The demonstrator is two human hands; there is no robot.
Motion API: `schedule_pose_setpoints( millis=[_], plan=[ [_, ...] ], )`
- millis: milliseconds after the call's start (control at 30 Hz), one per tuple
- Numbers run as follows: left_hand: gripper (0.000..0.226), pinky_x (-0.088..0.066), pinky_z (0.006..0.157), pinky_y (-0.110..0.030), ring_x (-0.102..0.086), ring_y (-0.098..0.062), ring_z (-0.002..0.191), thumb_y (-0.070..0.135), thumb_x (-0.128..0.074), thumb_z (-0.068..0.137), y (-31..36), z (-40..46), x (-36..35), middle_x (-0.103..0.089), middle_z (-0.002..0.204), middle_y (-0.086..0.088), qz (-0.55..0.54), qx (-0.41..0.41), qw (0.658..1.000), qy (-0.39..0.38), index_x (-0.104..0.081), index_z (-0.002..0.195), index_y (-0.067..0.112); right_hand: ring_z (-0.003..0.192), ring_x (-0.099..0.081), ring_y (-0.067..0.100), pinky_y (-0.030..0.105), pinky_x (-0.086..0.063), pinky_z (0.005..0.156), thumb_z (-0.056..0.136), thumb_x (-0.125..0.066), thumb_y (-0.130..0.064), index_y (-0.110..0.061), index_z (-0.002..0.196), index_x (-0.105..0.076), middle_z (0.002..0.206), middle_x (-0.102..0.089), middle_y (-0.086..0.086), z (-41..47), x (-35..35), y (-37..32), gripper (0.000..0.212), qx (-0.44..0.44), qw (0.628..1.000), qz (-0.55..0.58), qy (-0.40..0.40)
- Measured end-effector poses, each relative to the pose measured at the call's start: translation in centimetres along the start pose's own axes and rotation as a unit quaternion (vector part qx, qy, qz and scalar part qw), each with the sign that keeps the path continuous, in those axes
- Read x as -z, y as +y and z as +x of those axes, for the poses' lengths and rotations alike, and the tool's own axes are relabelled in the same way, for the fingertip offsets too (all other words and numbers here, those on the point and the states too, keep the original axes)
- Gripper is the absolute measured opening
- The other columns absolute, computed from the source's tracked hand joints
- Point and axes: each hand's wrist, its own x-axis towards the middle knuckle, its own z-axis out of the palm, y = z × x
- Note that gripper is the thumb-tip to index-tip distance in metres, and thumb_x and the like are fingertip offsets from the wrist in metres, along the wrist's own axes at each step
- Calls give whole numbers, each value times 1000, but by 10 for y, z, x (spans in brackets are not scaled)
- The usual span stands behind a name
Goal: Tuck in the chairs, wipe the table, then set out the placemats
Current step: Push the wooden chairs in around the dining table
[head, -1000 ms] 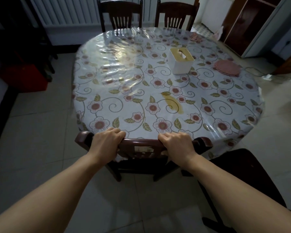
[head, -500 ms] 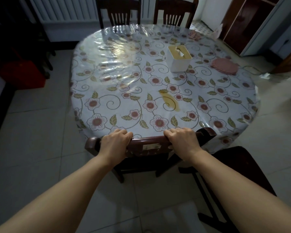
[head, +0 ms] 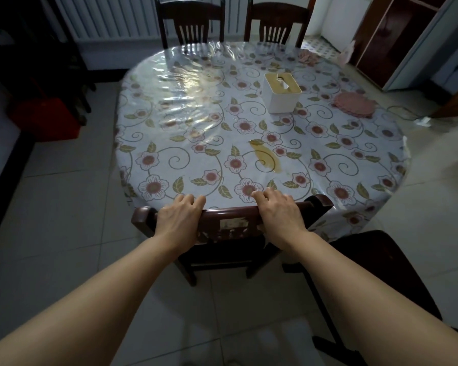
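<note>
A dark wooden chair (head: 230,225) stands at the near edge of the oval table (head: 185,143), its back rail touching the flowered, plastic-covered cloth. My left hand (head: 179,216) and my right hand (head: 278,211) both grip the top rail, fingers curled over it. A yellowish spill (head: 266,158) lies on the cloth just beyond my right hand. A stack of round pink placemats (head: 354,104) sits at the table's right side. A pink cloth (head: 308,58) lies at the far right edge.
A white tissue box (head: 280,92) with a wooden lid stands mid-table. Two chairs (head: 191,22) (head: 275,21) are tucked in at the far side. Another dark chair (head: 376,281) stands pulled out at my right. A red box (head: 46,117) sits on the floor left.
The chair has slid forward under the table with both hands on its rail; its back now meets the table edge and I have stepped closer.
</note>
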Motion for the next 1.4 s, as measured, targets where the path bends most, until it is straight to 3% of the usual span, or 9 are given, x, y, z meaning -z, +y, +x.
schedule_pose_setpoints(
  millis=[67, 133, 333, 800, 1033, 1233, 1400],
  plan=[
    [61, -41, 88, -35, -48, -23, 110, 29, -69, 73, 5, -4, 4, -51, 120, -1, -15, -11, 1000, -6, -39, 126, 22, 133, -26, 29, 41, -17, 113, 79, -70, -27, -17, 141, -23, 140, -30, 10, -3, 9, -2, 79, -6, 999, 25, -28],
    [77, -32, 101, -39, -39, -24, 124, 37, -70, 71, 11, -11, 12, -43, 134, -1, -28, -10, 999, -14, -31, 136, 22, 141, -8, 29, 41, -4, 117, 79, -70, -36, -19, 145, -13, 148, -15, 10, -10, 19, -5, 88, -10, 998, 47, -40],
    [84, -23, 112, -42, -20, -21, 139, 45, -67, 77, 40, -31, 42, -29, 148, 2, -33, 9, 999, -23, -21, 143, 22, 143, 21, 30, 44, 12, 116, 83, -64, -44, -22, 150, 1, 157, 13, 10, -38, 41, -11, 96, -1, 997, 39, -72],
    [79, -23, 109, -46, -22, -22, 138, 44, -65, 78, 96, -59, 92, -30, 148, 1, -69, -22, 996, -50, -24, 143, 25, 144, 14, 29, 44, 5, 116, 82, -65, -43, -22, 150, -6, 157, 9, 10, -111, 84, -2, 93, -76, 994, 69, -24],
    [79, -24, 109, -46, -27, -24, 135, 45, -65, 78, 157, -56, 95, -32, 147, 1, -99, -140, 983, -60, -23, 142, 23, 143, 17, 30, 45, 5, 117, 85, -61, -45, -21, 151, 1, 157, 16, 11, -177, 88, 25, 94, -202, 976, 60, -55],
    [73, -28, 104, -44, -28, -25, 133, 41, -62, 80, 227, -63, 89, -34, 145, -1, -117, -246, 959, -77, -25, 141, 23, 144, 12, 31, 45, -2, 118, 83, -63, -47, -20, 151, -1, 157, 13, 13, -248, 89, 54, 96, -302, 951, 39, -56],
    [77, -26, 109, -44, -26, -25, 135, 47, -60, 80, 297, -65, 85, -31, 148, 1, -115, -311, 940, -80, -22, 142, 23, 144, 9, 30, 45, -6, 117, 86, -62, -44, -18, 150, -8, 156, 7, 12, -302, 91, 95, 88, -379, 924, 50, -35]
  ],
)
